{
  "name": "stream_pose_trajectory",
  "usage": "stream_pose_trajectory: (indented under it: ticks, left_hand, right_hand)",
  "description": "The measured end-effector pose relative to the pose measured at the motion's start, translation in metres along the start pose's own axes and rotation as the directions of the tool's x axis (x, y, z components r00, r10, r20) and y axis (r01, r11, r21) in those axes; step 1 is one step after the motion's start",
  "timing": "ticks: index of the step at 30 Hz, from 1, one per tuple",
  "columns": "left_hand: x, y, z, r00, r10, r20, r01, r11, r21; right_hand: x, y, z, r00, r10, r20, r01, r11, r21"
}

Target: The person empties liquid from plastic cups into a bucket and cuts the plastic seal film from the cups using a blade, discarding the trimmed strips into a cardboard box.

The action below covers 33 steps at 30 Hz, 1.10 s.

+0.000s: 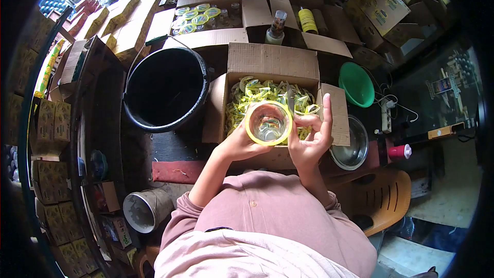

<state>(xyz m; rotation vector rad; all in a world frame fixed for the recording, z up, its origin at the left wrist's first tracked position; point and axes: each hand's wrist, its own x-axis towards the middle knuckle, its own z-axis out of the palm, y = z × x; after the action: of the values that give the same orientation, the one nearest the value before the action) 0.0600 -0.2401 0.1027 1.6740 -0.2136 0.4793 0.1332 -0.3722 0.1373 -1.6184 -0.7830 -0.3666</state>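
My left hand [239,141] is wrapped round a clear plastic cup [270,129] with a yellow rim, its open mouth facing me. Close by on the right, my right hand [313,141] pinches a narrow knife [291,99] whose blade points up and away beside the cup's rim. One finger of that hand sticks up. Beyond and below both hands stands an open cardboard box [272,59] filled with yellow-and-clear plastic scraps [252,90]. Part of the scraps is hidden behind the cup and hands.
A large black bucket [131,116] stands left of the box. To the right are a green bowl [356,85], a metal basin [363,146] and a power strip [386,116]. Another box with yellow-lidded cups [200,18] lies behind. An orange chair [383,195] is at my right.
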Motion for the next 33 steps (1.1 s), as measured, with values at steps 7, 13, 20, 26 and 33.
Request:
stream_pose_trajectory:
  ticks: [7, 13, 20, 26, 33]
  left_hand:
    - [0.001, -0.002, 0.003, 0.997, -0.07, -0.043, 0.055, 0.959, -0.279]
    - [0.0, -0.004, 0.001, 0.999, -0.044, 0.004, 0.044, 0.972, -0.233]
    - [0.002, 0.0, 0.0, 0.999, -0.04, 0.014, 0.043, 0.961, -0.275]
    - [0.0, -0.003, 0.0, 0.998, -0.051, -0.044, 0.034, 0.945, -0.325]
    - [0.001, 0.0, -0.001, 0.999, -0.025, -0.027, 0.018, 0.973, -0.229]
  right_hand:
    - [-0.004, -0.007, -0.002, 1.0, 0.02, -0.024, -0.017, 0.993, 0.116]
    - [-0.007, -0.005, -0.006, 1.0, -0.023, 0.021, 0.022, 0.999, 0.028]
    - [-0.005, -0.004, -0.005, 0.994, 0.106, 0.012, -0.107, 0.979, 0.175]
    - [-0.011, -0.014, -0.003, 0.996, 0.089, -0.001, -0.088, 0.984, 0.155]
    - [-0.012, -0.011, 0.0, 0.999, -0.019, -0.026, 0.02, 0.998, 0.063]
